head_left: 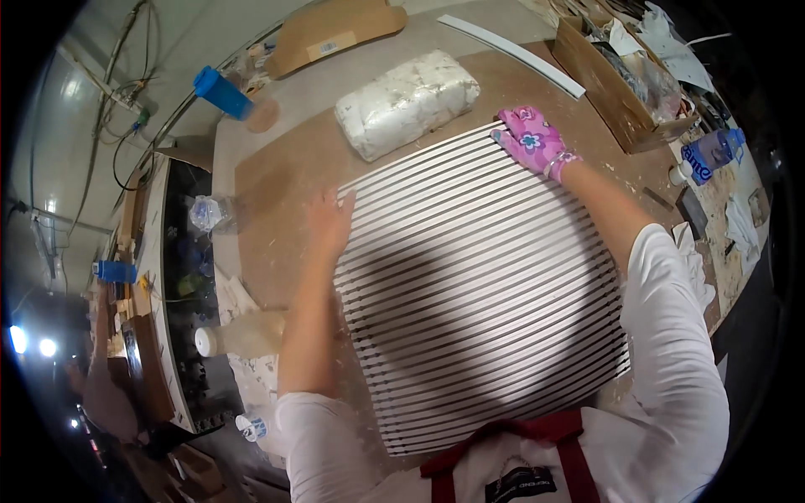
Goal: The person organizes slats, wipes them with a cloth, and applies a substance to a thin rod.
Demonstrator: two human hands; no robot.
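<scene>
Between hands (333, 220) (530, 141), rectangular panel (482, 285), white, ribbed

head cam, wide fisheye, looks down fr above; l hand (331, 220), r hand (530, 141) & bench (434, 44) fairly nr.

Left hand (329, 222), bare, blurred; left forearm (307, 314), bare, extended forward; right hand (534, 142), gloved in flowered pink, back upward, fingers (509, 117) directed forward and leftward; right forearm (602, 201), bare, slanted forward and inward; both upper arms (675, 327) white-sleeved
</scene>
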